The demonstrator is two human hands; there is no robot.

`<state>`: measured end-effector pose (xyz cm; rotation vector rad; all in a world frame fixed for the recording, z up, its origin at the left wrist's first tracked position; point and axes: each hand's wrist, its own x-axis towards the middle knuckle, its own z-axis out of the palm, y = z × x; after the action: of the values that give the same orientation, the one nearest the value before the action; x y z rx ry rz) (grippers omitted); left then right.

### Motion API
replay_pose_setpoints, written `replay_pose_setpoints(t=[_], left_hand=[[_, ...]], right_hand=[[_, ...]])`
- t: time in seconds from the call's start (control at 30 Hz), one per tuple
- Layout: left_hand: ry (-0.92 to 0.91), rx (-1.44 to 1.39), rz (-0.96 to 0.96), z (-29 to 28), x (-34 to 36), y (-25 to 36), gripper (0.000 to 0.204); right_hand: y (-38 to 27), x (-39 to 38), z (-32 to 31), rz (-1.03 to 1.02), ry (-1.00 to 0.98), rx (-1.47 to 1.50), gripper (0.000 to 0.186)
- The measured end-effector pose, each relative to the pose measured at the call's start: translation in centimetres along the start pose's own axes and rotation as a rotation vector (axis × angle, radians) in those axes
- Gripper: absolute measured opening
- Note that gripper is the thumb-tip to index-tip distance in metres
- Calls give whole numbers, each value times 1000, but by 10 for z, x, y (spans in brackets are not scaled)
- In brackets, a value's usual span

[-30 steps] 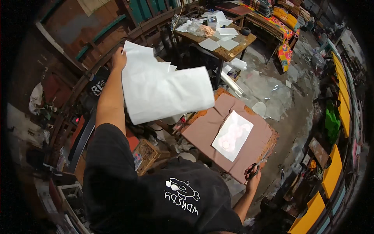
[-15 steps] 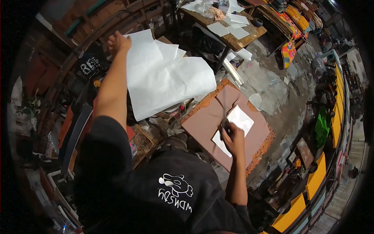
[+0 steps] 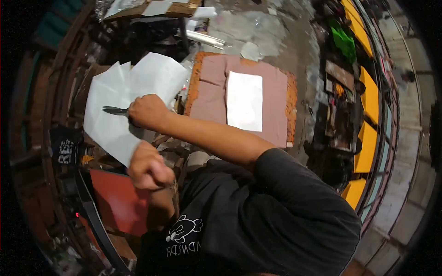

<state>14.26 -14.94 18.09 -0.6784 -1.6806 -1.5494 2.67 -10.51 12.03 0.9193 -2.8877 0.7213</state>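
Observation:
My right hand (image 3: pixel 149 112) reaches across to the left, closed around a pair of dark scissors (image 3: pixel 115 110). Their slim blades point left over a large white sheet (image 3: pixel 108 92) with an uneven, cut-looking far edge. Nearer to me, my left hand (image 3: pixel 151 169), slightly blurred, is closed at the near corner of that sheet; its fingertips are partly hidden. A smaller white rectangular piece (image 3: pixel 245 101) lies flat on a mauve cloth (image 3: pixel 275 99), which covers most of a worn orange board (image 3: pixel 291 103) to the right of the sheet.
A worktable (image 3: pixel 179 10) with papers stands at the far left, white rolls (image 3: pixel 205 39) beside it. Beside my left arm is a red-orange panel (image 3: pixel 117 195). Yellow panels (image 3: pixel 368 96) line the right side, near a green bag (image 3: pixel 343 43). Clear sheeting (image 3: pixel 248 30) covers some floor.
My right hand moved left with the scissors, from the small white piece to the large sheet. My left hand came down nearer to me. The view turned, and the small piece now lies straight.

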Motion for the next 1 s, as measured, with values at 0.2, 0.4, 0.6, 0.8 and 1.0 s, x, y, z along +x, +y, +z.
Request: replay_pose_setpoints(t=[0.2,0.4,0.6,0.8,1.0], left_hand=[[-557,-48,-60,34,-67,14,7],[-728,469,-378,65,-166,-69,18],[-770,611,-364,175,-146,-230,43],[-1169,887,-322,241,-170,-324,60],[-1204,1004,-241,253,-162,-357,67]], right_hand=[[18,-19,-8,-117,88,33,23],[128,-102,-45,87,507,296,24],[384,-304,-10,775,358,-279,69],[435,-364,8,856,91,-323,77],[456,-380,0,890,39,-362,81]])
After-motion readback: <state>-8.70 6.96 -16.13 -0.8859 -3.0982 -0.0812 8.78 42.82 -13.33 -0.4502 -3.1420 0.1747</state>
